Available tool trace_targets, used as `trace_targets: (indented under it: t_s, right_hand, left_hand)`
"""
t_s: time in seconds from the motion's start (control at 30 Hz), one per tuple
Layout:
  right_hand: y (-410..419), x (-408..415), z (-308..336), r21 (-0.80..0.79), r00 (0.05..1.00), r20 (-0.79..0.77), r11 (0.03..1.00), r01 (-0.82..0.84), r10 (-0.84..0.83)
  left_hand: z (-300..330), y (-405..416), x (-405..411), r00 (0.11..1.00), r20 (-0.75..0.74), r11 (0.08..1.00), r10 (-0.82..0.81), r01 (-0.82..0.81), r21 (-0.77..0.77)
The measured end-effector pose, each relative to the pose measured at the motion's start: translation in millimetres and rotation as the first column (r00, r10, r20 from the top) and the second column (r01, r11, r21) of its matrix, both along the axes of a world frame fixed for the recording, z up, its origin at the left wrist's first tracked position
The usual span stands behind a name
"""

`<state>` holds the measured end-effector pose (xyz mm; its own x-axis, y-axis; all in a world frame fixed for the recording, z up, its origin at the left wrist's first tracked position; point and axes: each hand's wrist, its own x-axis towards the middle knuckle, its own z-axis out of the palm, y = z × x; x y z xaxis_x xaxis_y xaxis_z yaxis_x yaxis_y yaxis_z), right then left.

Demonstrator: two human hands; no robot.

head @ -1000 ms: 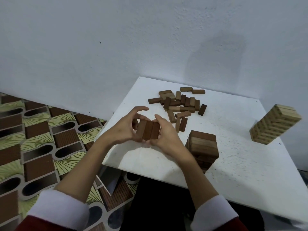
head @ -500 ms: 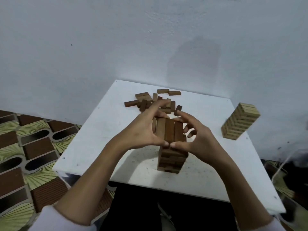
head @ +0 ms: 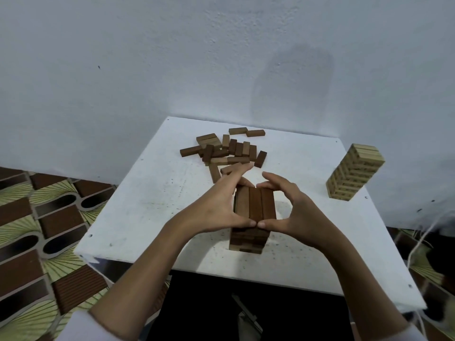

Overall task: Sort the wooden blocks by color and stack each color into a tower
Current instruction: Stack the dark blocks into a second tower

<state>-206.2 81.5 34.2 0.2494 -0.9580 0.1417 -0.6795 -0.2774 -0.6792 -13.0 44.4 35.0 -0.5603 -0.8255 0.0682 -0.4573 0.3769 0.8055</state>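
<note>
Head view: both hands meet over a dark tower on the white table (head: 152, 207).
Hidden: the left hand (head: 219, 207) covers the tower's left face; the lower layers blur together, so the layer count cannot be told.
Grip: the left hand and right hand (head: 299, 212) cup a row of three dark blocks (head: 256, 204) between curled fingers and thumbs, thumb tips touching at the near edge.
Row's place: it sits on top of the dark tower (head: 247, 238), directly under the grip.
Counts: two towers; the loose dark blocks (head: 227, 151) overlap and are hard to count exactly.
Loose blocks' place: just beyond the fingertips, toward the wall (head: 172, 57).
Pale tower (head: 354, 172): well to the right of the grip, standing apart near the table's right edge.
Cut off: both sleeves at the bottom edge.
</note>
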Motion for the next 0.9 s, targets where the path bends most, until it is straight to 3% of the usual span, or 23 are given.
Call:
trace_targets:
  t_s: [0.47,0.7,0.9]
  right_hand:
    - [-1.5,-7.3,-9.2,0.089,0.998,0.057,0.996,-0.007,0.002]
    - [1.2,-12.5,-18.6,0.148,0.985,0.167,0.989,0.013,-0.038]
    - [2.0,-6.9,-19.8,0.150,0.971,0.234,0.989,0.002,-0.037]
  left_hand:
    - [-17.9,-4.1,6.7,0.996,-0.092,0.996,-0.019,0.027,0.090]
    - [-25.0,-1.9,9.2,0.974,-0.228,0.988,0.009,0.026,0.150]
    - [-28.1,-1.8,5.8,0.971,-0.239,0.987,0.020,0.019,0.162]
